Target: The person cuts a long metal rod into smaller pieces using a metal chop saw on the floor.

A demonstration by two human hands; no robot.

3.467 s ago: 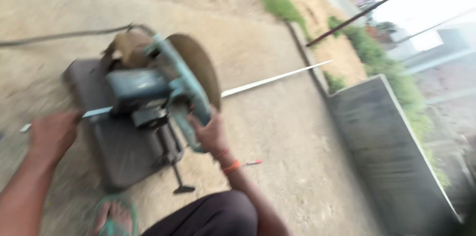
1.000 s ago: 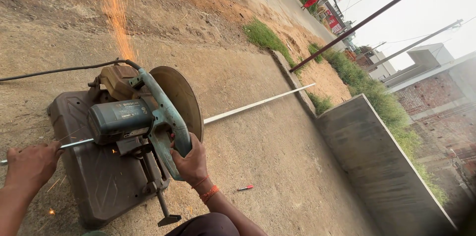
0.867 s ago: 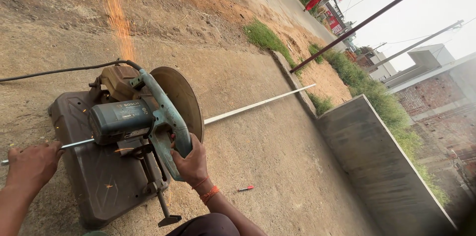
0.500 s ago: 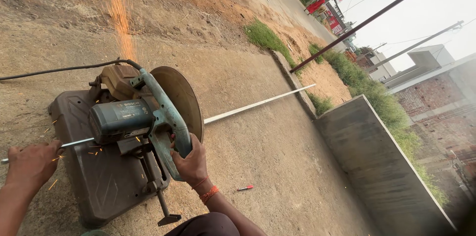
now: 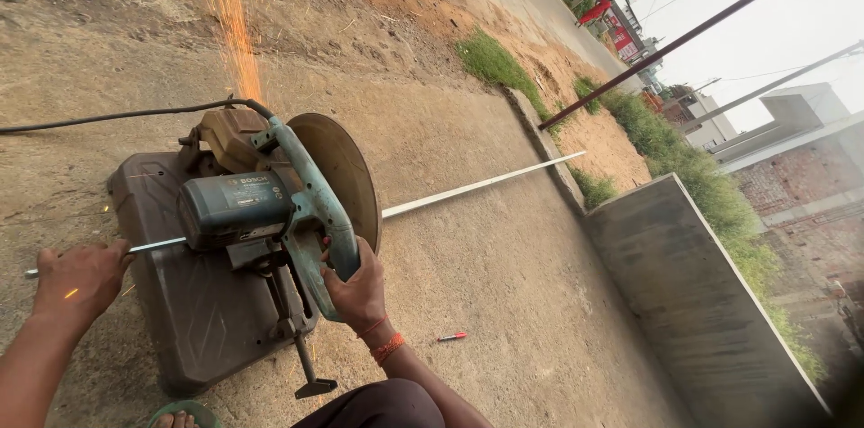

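Right hand (image 5: 358, 288) wrapped on the chop saw (image 5: 270, 212) handle, disc down in the cut. Left hand (image 5: 79, 277) closed on the near-left end of the metal bar (image 5: 477, 187), which runs through the saw and off to the far right over the concrete ground (image 5: 504, 284). Sparks (image 5: 236, 41) shoot far. Risk as I see it: bar held by hand only, so it could twist, pinch the disc and kick; sparks land near the power cable (image 5: 108, 116). No containers in view. Red marker (image 5: 452, 336) lies near right.

Cable (image 5: 108, 116) cut off left, rod (image 5: 477, 189) partly behind saw (image 5: 270, 212)

1 head view — tilted, looking down.
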